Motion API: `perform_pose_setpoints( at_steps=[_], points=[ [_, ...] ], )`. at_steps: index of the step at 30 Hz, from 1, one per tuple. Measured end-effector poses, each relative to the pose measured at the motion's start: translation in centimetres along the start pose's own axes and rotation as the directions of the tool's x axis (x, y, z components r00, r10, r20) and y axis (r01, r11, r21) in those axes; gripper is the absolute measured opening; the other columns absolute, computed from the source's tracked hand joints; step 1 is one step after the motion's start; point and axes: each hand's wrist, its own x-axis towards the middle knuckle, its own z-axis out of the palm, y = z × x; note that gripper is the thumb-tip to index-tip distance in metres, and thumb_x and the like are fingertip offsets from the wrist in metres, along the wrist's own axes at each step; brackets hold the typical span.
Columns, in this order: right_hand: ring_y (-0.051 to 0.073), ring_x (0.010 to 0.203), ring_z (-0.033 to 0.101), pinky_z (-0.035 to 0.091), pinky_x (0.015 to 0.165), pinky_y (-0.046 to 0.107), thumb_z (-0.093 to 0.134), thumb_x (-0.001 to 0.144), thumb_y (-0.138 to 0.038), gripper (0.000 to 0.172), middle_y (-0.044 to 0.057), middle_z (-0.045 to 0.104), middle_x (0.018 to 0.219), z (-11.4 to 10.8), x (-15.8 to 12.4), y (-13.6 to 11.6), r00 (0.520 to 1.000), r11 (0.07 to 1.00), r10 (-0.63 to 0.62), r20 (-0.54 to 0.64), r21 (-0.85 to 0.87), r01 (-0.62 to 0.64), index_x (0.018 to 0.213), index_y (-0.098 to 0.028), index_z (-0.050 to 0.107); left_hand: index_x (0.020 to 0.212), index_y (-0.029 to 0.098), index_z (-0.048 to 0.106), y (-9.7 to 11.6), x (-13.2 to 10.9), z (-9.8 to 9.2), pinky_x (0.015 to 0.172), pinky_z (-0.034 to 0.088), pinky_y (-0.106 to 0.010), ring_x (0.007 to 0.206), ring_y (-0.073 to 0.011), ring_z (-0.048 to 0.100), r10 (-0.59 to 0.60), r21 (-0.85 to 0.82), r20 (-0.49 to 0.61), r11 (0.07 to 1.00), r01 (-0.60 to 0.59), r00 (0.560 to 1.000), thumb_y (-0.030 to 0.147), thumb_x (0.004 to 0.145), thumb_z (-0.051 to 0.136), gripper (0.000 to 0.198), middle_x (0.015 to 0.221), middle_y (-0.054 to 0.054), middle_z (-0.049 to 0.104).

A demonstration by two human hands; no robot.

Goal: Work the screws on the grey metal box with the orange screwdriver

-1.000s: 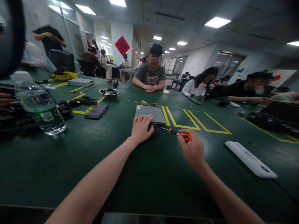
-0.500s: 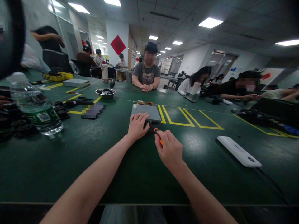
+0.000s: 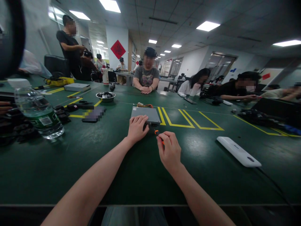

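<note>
A flat grey metal box (image 3: 145,113) lies on the green table (image 3: 141,169) in front of me, with coloured wires at its far edge. My left hand (image 3: 137,128) rests flat on the box's near left corner, fingers stretched out. My right hand (image 3: 169,150) is closed round an orange-and-black screwdriver (image 3: 157,133), whose tip points at the box's near side.
A water bottle (image 3: 39,110) and black parts stand at the left. A white oblong device (image 3: 238,151) lies at the right. Yellow tape lines (image 3: 188,121) mark the table. A metal bowl (image 3: 105,95) sits further back. Several people sit or stand around the table.
My right hand has swung the screwdriver from pointing sideways at the right to pointing straight at the box's near side. My left hand stayed on the box.
</note>
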Motion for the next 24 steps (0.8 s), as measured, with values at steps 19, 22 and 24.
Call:
perform_pose_setpoints(
  at_steps=[19,22,24],
  points=[
    [0.019,0.104,0.052,0.049,0.084,0.036,0.042,0.081,-0.007,0.027,0.012,0.054,0.107,1.3,-0.5,-0.4,0.986,0.973,-0.159,-0.045,0.163,0.164,0.107,-0.018,0.042,0.116,0.023,0.051,-0.2,0.0,0.4,0.095,0.029,-0.040,0.113,-0.0217,0.046,-0.001,0.028,-0.004,1.000,0.001,1.000,0.027,0.080,0.048,0.036,0.123,-0.003,0.055],
    [0.020,0.107,0.050,0.048,0.084,0.035,0.045,0.081,-0.009,0.022,0.012,0.051,0.111,1.4,-0.6,-0.6,0.987,0.979,-0.163,0.007,0.126,0.161,0.100,-0.018,0.047,0.116,0.023,0.051,-0.2,0.0,0.4,0.095,0.029,-0.040,0.112,-0.0218,0.047,-0.002,0.025,-0.012,1.000,0.002,1.000,0.026,0.080,0.049,0.036,0.122,-0.003,0.056],
    [0.020,0.102,0.052,0.049,0.080,0.035,0.049,0.081,-0.015,0.015,0.011,0.050,0.109,1.3,-0.5,-0.6,0.995,0.993,-0.102,-0.013,0.066,0.103,0.095,-0.020,0.049,0.116,0.023,0.051,-0.2,0.0,0.4,0.095,0.029,-0.040,0.112,-0.0220,0.047,-0.002,0.025,-0.012,1.000,0.003,1.000,0.026,0.079,0.049,0.037,0.122,-0.003,0.056]
  ],
)
